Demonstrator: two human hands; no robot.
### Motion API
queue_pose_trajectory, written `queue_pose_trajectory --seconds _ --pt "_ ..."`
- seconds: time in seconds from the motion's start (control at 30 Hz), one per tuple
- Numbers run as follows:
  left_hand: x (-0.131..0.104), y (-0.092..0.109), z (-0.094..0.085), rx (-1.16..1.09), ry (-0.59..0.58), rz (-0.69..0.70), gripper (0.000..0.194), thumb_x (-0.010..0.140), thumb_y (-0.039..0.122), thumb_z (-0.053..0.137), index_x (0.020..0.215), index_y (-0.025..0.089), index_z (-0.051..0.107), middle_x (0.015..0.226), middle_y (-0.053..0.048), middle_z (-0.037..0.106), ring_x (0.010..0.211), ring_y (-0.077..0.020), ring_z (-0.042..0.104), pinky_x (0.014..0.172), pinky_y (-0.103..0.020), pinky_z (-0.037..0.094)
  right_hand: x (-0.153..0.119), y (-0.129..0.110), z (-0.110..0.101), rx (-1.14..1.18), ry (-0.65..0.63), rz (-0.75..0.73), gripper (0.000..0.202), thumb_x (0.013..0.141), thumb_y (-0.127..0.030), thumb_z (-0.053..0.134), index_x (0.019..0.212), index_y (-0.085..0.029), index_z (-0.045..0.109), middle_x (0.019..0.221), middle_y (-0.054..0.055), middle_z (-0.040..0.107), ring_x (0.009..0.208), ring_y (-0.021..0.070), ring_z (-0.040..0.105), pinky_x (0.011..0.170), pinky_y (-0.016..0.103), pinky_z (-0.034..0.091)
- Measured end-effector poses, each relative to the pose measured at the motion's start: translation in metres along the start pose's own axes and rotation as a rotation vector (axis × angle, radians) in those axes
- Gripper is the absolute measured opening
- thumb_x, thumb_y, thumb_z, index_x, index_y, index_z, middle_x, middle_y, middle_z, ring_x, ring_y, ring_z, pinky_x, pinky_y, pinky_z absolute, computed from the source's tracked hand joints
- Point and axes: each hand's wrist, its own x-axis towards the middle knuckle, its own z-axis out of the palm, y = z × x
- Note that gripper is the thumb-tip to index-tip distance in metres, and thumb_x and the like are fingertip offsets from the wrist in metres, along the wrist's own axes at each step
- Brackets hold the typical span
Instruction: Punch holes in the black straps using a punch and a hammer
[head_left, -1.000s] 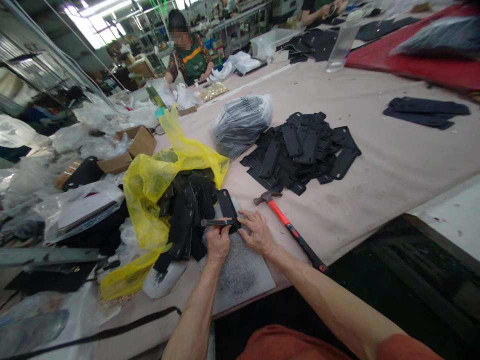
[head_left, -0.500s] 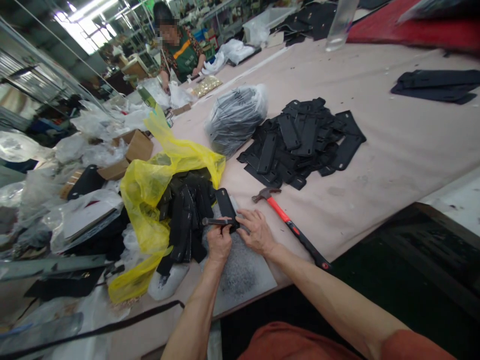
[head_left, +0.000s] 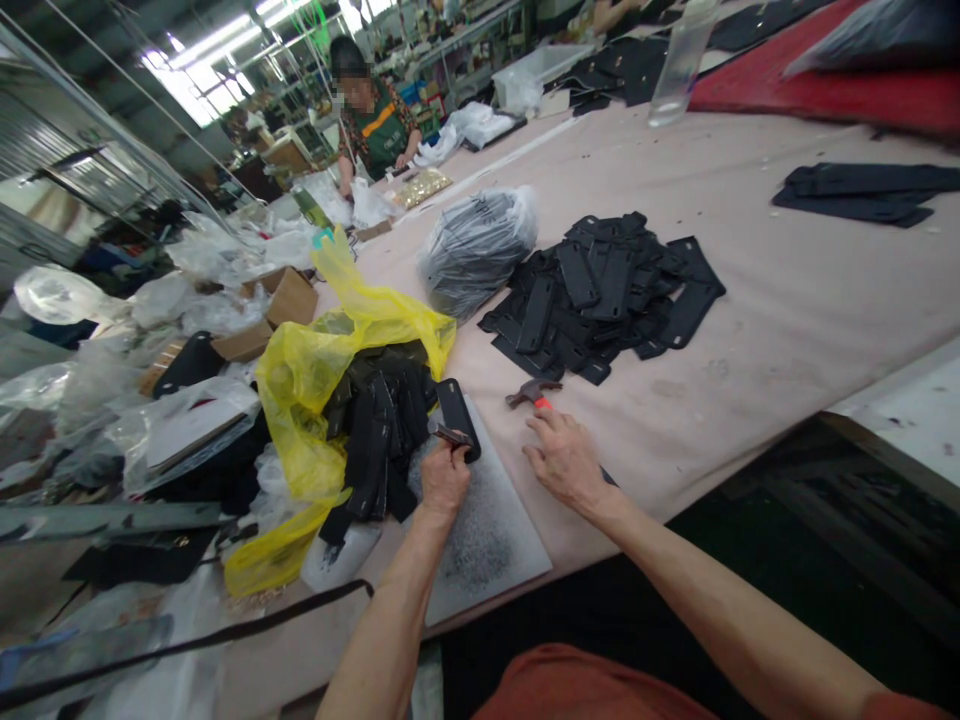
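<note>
My left hand grips a metal punch tool over the lower end of a black strap piece. That piece lies on a speckled pale board. To the right, my right hand is over the handle of a hammer, its fingers apart; the hammer's head and a bit of red handle show past the fingertips, and the hand hides most of the handle. Many black pieces spill from a yellow bag left of the board.
Beyond the hammer lies a heap of black pieces, beside a clear bag of dark pieces. More flat black pieces lie at the right. A bottle stands at the back. Another person works at the far left side.
My right hand has left the black piece and moved right, onto the hammer's handle. The tool in my left hand has turned and tilted. The view has shifted slightly.
</note>
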Motion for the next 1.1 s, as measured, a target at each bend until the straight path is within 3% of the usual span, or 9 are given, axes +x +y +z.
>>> queue_pose_trajectory --seconds 0.17,0.37,0.47,0.6,0.7,0.8,0.87,1.0,1.1 --pt "0.001 0.008 -0.005 0.077 -0.036 -0.041 0.023 0.088 0.019 0.052 0.108 0.02 0.065 0.103 -0.009 0.074 0.092 -0.0227 0.07 0.083 -0.03 0.051 -0.01 0.032 -0.028 -0.06 -0.165 0.29 0.027 0.084 -0.018 0.055 0.11 -0.014 0.057 0.095 0.013 0.06 0.087 0.0249 0.056 0.073 0.034 0.044" --pt "-0.003 0.014 -0.013 0.095 -0.071 -0.105 0.021 0.091 0.022 0.052 0.109 0.02 0.062 0.097 -0.007 0.074 0.09 -0.0204 0.07 0.079 -0.027 0.049 -0.022 0.03 -0.041 0.934 -0.597 0.824 0.003 0.083 -0.021 0.05 0.082 -0.019 0.049 0.065 -0.004 0.048 0.047 0.0089 0.043 0.045 0.022 0.039" --pt "-0.005 0.013 -0.014 0.078 -0.073 -0.116 0.02 0.091 0.023 0.052 0.11 0.021 0.061 0.095 -0.007 0.074 0.089 -0.021 0.07 0.078 -0.027 0.049 -0.029 0.017 -0.051 0.981 -0.613 0.945 0.012 0.088 -0.029 0.047 0.08 -0.02 0.047 0.058 -0.008 0.04 0.036 0.0056 0.03 0.033 0.018 0.026" --pt "-0.006 0.013 -0.016 0.054 -0.098 -0.112 0.02 0.092 0.022 0.052 0.111 0.021 0.06 0.096 -0.008 0.074 0.091 -0.0211 0.07 0.078 -0.027 0.049 -0.001 -0.036 -0.115 0.693 -0.36 0.638 0.029 0.093 -0.043 0.043 0.075 -0.021 0.047 0.053 -0.008 0.039 0.035 0.0063 0.03 0.031 0.018 0.022" --pt "-0.006 0.013 -0.016 0.042 -0.086 -0.092 0.019 0.092 0.022 0.052 0.109 0.022 0.06 0.095 -0.008 0.073 0.091 -0.0213 0.07 0.078 -0.028 0.049 0.031 -0.093 -0.18 0.601 0.068 0.125 0.033 0.094 -0.05 0.045 0.08 -0.022 0.052 0.055 -0.005 0.044 0.041 0.0086 0.037 0.036 0.02 0.028" --pt "-0.006 0.013 -0.016 0.045 -0.084 -0.093 0.017 0.092 0.022 0.051 0.107 0.021 0.06 0.093 -0.008 0.073 0.09 -0.0222 0.071 0.077 -0.029 0.049 0.04 -0.126 -0.199 0.52 0.513 -0.095 0.032 0.099 -0.05 0.036 0.092 -0.023 0.052 0.065 -0.001 0.05 0.049 0.012 0.046 0.045 0.024 0.035" --pt "-0.006 0.012 -0.016 0.044 -0.094 -0.1 0.016 0.092 0.023 0.051 0.106 0.022 0.059 0.092 -0.008 0.073 0.089 -0.0224 0.071 0.076 -0.029 0.049 0.031 -0.123 -0.182 0.34 0.42 -0.155 0.034 0.099 -0.049 0.034 0.086 -0.022 0.05 0.064 0.001 0.051 0.051 0.0133 0.046 0.048 0.026 0.033" --pt "-0.006 0.012 -0.016 0.038 -0.097 -0.078 0.014 0.093 0.023 0.05 0.103 0.023 0.06 0.091 -0.007 0.073 0.089 -0.0214 0.07 0.076 -0.028 0.048 0.016 -0.101 -0.155 0.046 -0.08 -0.238 0.032 0.089 -0.044 0.055 0.067 -0.023 0.047 0.048 -0.002 0.042 0.04 0.01 0.031 0.044 0.028 0.016" --pt "-0.006 0.011 -0.015 0.046 -0.096 -0.079 0.015 0.093 0.024 0.05 0.104 0.023 0.059 0.091 -0.006 0.073 0.088 -0.0203 0.07 0.076 -0.027 0.048 0.025 -0.113 -0.179 0.034 -0.027 -0.248 0.029 0.093 -0.041 0.05 0.071 -0.024 0.046 0.049 -0.004 0.041 0.04 0.0099 0.03 0.045 0.027 0.016"
